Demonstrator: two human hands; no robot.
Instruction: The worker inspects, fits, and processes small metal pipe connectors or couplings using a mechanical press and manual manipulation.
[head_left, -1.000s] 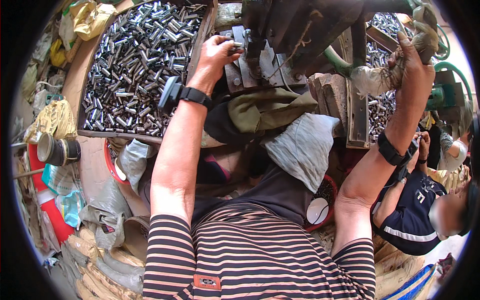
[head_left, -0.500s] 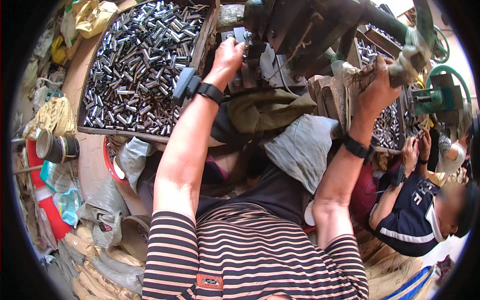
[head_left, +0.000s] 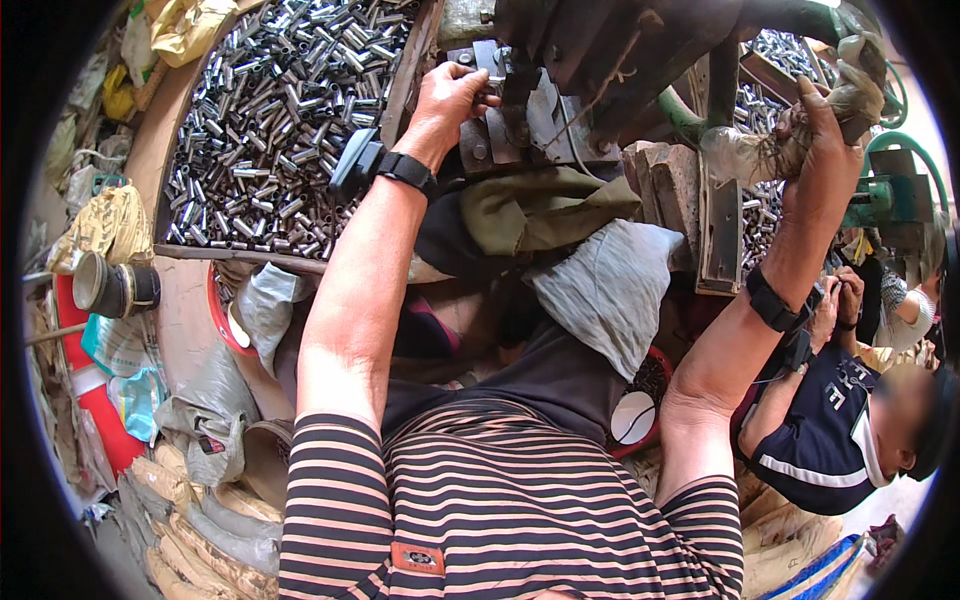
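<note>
At the dark metal press (head_left: 590,50), my left hand (head_left: 447,105) is closed, with thumb and forefinger pinching a small metal tube (head_left: 496,79) beside the press's tooling. Only the tube's end shows. Metal blocks and bolts (head_left: 480,150) sit just below those fingers. Over on the right, my right hand (head_left: 822,150) is wrapped round the cloth-and-plastic-bound handle (head_left: 855,95) of the press's lever. A large wooden tray (head_left: 165,215) heaped with short shiny metal tubes (head_left: 280,130) lies left of my left hand.
An olive cloth (head_left: 545,210) and a grey cloth (head_left: 610,290) hang below the press. Wooden blocks (head_left: 665,190) stand between press and lever. A co-worker (head_left: 830,420) sits close on my right near a green machine (head_left: 885,200). Sacks (head_left: 205,420) crowd the left.
My right hand has swung right and outward with the lever handle. My left hand has shifted slightly up and left, staying by the tooling, and the small tube now shows at its fingertips.
</note>
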